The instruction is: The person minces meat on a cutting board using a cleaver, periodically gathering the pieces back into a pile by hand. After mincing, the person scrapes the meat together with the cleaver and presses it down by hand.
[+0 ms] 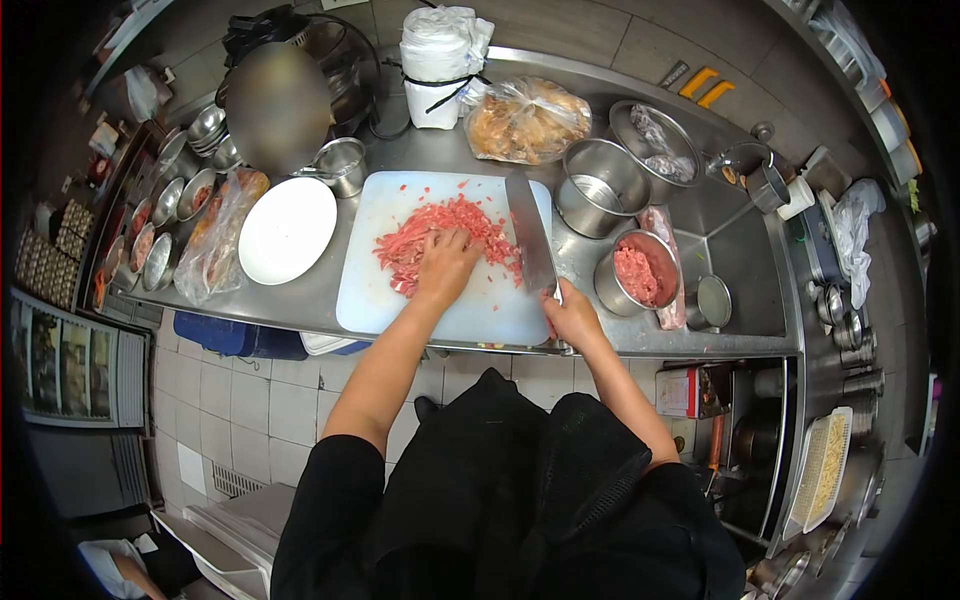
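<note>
On a white cutting board [365, 290] lies a spread of chopped red meat [405, 240], finer toward the right. My left hand [448, 265] rests on the meat with its fingers curled and pressed down on it. In my right hand [575, 315] is the handle of a broad cleaver [530, 235]. The blade points away from me over the right part of the board, beside the meat. Right of the board stands a metal pot [640, 272] with ground meat inside.
A white plate [288, 231] lies left of the board. Behind are a metal cup [342, 166], a bag of food [528, 120] and an empty pot [601, 188]. Wrapped meat [672, 312] lies near the sink [745, 270]. Metal bowls line the left end.
</note>
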The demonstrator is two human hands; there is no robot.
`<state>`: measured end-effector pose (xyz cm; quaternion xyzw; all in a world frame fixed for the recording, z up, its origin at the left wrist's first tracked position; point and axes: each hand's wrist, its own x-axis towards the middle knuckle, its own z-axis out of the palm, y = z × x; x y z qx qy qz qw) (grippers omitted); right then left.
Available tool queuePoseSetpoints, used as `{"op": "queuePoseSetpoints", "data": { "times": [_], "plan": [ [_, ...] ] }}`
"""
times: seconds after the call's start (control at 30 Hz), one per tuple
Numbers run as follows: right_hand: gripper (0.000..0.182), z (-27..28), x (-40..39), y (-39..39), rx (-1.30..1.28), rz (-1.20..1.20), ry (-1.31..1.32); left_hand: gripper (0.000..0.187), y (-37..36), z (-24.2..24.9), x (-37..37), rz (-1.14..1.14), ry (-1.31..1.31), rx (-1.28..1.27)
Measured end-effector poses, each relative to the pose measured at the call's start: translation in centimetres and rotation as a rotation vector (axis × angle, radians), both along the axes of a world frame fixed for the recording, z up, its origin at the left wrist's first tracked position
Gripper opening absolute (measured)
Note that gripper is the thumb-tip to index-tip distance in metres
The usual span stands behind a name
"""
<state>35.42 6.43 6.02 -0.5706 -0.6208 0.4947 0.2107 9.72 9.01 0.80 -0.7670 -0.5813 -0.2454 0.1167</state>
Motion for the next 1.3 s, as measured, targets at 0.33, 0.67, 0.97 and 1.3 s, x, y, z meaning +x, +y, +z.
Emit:
{"op": "queuePoseSetpoints", "data": {
  "times": [0.33,0.67,0.97,1.3],
  "plan": [
    [0.033,6.5,-5.4,1.0,0.546,0.141,-0.154,0.033,-3.9,1.6,-1.8,0.175,-0.263,0.156],
    [0.047,7.3,-8.3,3.1,0.112,0.406,-0.489,0.022,-4.8,2.1,-3.6,0.143,-0.271,0.157],
    [0.043,5.8,-9.8,2.5,-0.126,0.397,-0.425,0.025,-8.2,-0.6,-10.0,0.416,-0.306,0.013],
    [0.041,0.8,-10.0,3.3,0.129,0.339,-0.489,0.022,-8.5,-0.4,-10.1,0.420,-0.375,-0.016]
  ]
}}
